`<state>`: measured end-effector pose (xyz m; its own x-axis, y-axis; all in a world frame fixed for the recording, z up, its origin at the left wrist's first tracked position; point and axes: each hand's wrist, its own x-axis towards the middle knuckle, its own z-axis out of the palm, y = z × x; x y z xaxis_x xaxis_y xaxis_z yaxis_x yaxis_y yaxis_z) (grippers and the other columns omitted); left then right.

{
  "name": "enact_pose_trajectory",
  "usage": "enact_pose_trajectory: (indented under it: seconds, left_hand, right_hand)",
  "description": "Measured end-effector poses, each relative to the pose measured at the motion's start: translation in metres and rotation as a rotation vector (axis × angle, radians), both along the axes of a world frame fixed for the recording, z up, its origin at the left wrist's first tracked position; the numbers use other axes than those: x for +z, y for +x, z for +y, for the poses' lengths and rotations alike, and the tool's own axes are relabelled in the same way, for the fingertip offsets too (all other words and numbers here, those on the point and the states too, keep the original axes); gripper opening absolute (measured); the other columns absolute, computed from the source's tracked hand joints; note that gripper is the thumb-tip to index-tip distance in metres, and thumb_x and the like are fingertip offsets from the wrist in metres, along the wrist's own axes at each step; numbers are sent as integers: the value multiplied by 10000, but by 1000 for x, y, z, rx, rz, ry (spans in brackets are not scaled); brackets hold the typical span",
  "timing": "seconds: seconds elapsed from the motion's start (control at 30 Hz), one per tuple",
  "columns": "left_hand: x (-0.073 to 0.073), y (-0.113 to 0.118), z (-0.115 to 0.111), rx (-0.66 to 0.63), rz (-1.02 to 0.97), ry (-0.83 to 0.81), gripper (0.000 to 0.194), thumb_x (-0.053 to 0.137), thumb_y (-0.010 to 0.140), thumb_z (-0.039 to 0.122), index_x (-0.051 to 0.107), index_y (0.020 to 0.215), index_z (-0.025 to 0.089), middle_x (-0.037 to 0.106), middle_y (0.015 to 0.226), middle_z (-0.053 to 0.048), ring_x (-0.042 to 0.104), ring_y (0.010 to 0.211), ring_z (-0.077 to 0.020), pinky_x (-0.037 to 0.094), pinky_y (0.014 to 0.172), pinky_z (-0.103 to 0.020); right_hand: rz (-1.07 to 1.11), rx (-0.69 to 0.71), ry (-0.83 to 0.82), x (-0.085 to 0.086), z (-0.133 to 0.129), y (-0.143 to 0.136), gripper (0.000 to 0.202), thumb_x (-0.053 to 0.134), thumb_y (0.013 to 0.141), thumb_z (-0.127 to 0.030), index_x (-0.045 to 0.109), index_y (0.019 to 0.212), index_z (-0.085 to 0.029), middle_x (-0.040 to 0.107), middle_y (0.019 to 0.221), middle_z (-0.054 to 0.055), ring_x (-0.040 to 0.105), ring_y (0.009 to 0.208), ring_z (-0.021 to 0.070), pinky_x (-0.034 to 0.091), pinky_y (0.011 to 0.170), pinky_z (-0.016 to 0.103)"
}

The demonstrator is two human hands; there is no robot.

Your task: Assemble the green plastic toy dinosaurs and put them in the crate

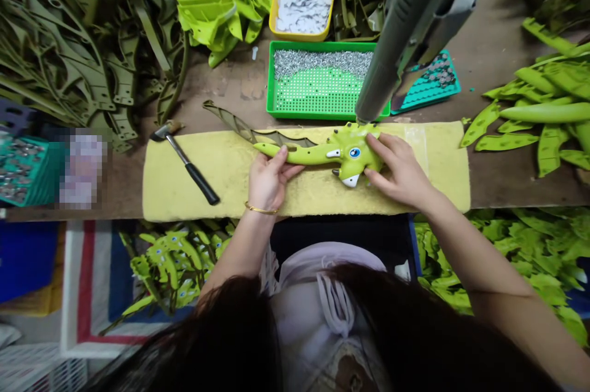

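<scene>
While you are facing the yellow pad (447, 171), the centre of your dial, a teal basket (46, 171) of small metal parts (18, 155) is sitting well out at nine o'clock, and a hammer (191, 168) is lying on the pad nearer in, also at nine. Your left hand (268, 182), just off centre toward nine, is grasping the neck of the green toy (318, 155), thumb on top and fingers beneath; an olive webbed strip (247, 134) is reaching away from it toward ten. The toy itself is spanning the centre, its blue-eyed head (350, 164) toward two, so you are best keeping neck and head level, letting neither twist. At twelve, a green tray (313, 114) is holding silvery bits (322, 61). From one o'clock a dark cylindrical tool (396, 42) is slanting down to the head's crest; I am unable to tell whether it is touching, so keeping your hands clear of its tip is probably safest. At three, your right hand (403, 171) is gripping the head's edge, index toward the crest and thumb nearer you, while loose lime pieces (548, 110) are lying farther out.
</scene>
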<state>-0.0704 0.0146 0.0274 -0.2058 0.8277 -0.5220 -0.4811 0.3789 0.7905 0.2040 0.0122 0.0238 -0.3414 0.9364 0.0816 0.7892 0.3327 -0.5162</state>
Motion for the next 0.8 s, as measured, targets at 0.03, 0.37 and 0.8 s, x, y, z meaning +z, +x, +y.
enact_pose_trajectory:
  seconds: [0.03,0.37,0.8]
  left_hand:
    - [0,0,1,10,22,24,337,809,658,292,559,836,150,705,786,-29,693,700,-160,615,657,-301]
    - [8,-26,-20,84,734,339,502,852,607,382,584,999,217,663,1062,-80,635,1061,-249,532,932,-433]
    - [40,-12,16,-840,1249,828,271,639,820,344,703,1062,240,730,1056,-103,676,966,-278,418,1028,-487]
  right_hand:
    - [47,-59,-58,4,1,3,642,500,839,-527,438,1382,-191,546,1275,151,502,1186,305,407,1010,518]
    - [840,-565,-567,4,1,-16,472,598,746,-628,434,599,-211,348,506,-65,313,446,68,251,431,230]
    - [69,247,151,62,10,-5,367,511,898,-466,625,1162,-238,703,1160,74,637,1102,214,492,977,406]
